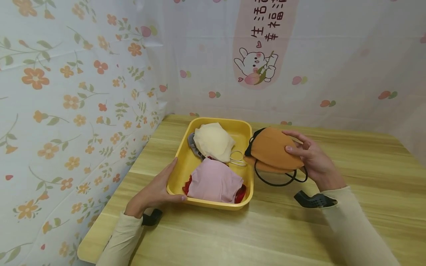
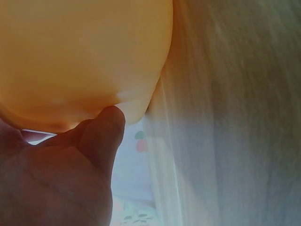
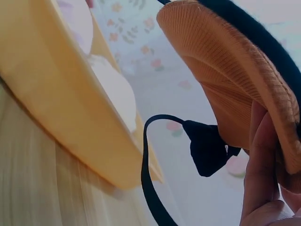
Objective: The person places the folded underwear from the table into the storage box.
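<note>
In the head view my right hand [image 1: 314, 159] holds a folded orange bra [image 1: 274, 149] with black trim and thin black straps, just right of a yellow storage bin [image 1: 209, 205]. My fingers pinch its ribbed orange cup [image 3: 225, 70] in the right wrist view, where a black strap [image 3: 148, 183] hangs down in a loop. My left hand [image 1: 156, 190] grips the bin's near left corner, thumb along the front wall and fingers along the left side. Inside the bin lie a cream bra [image 1: 214, 142], a pink one [image 1: 214, 181] over something red, and a partly hidden grey piece [image 1: 193, 146].
The bin stands on a wood-grain table [image 1: 359, 184], near its back edge. A flowered cloth [image 1: 76, 122] hangs at the left, and a cloth with a rabbit print [image 1: 256, 66] hangs behind. Black wrist devices [image 1: 314, 199] stick out below both hands.
</note>
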`<state>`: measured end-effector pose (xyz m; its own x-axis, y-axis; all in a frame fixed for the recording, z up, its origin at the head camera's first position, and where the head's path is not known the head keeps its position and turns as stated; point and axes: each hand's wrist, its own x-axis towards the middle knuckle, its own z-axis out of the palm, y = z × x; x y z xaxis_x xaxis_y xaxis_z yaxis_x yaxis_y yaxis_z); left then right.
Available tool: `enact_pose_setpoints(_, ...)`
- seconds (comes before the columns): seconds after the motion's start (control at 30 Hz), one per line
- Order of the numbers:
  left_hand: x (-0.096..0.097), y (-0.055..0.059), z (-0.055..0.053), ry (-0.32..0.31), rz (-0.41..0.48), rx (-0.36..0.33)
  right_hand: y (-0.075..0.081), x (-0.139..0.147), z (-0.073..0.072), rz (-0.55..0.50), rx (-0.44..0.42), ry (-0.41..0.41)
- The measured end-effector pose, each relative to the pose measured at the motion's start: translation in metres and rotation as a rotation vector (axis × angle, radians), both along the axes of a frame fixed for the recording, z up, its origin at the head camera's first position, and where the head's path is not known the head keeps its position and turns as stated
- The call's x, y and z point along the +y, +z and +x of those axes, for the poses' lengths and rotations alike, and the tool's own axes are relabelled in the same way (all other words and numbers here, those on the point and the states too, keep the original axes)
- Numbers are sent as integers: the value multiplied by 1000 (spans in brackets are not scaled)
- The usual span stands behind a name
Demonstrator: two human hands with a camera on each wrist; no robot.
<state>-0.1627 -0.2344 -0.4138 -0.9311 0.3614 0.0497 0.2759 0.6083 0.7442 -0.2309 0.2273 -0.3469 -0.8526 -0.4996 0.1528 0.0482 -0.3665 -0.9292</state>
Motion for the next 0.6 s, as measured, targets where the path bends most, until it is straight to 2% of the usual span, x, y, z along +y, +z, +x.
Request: enact_pose_setpoints(0.6,0,-2,-1,6,8,-12,-4,-63,2,236,-38,-57)
